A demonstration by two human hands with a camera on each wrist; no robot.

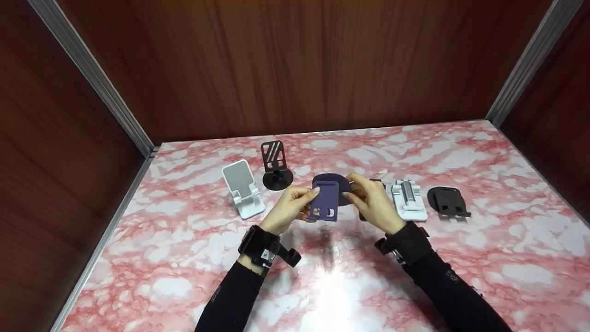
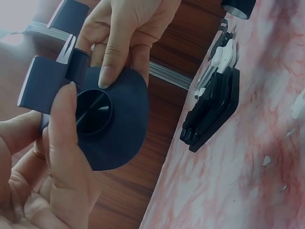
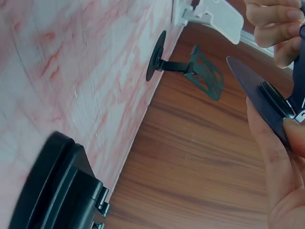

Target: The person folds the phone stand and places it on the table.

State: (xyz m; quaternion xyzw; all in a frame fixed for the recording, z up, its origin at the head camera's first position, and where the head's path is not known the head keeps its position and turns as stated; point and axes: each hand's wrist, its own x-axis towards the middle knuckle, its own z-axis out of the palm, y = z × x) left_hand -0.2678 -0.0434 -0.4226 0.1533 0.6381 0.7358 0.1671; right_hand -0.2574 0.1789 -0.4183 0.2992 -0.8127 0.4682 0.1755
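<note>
A dark purple phone stand [image 1: 327, 198] is held up above the table, partly unfolded. My left hand [image 1: 289, 206] grips the left edge of its back plate, thumb on the front. At the other side, my right hand [image 1: 374, 204] pinches the rim of its round base [image 2: 127, 125]. The left wrist view shows a dark round hub [image 2: 94, 112] on the base, between the two hands. Seen from the right wrist, the base is edge-on and its arm runs off the right border. Part of the plate is hidden by fingers.
Left of the hands stand a white phone stand [image 1: 240, 184] with a grey pad and a black slotted stand [image 1: 275, 159], both unfolded. To the right lie a folded black stand [image 2: 214, 109], a folded white stand [image 1: 409, 203] and a black round-based stand [image 1: 449, 201]. Wood-grain walls [image 1: 313, 64] enclose the table.
</note>
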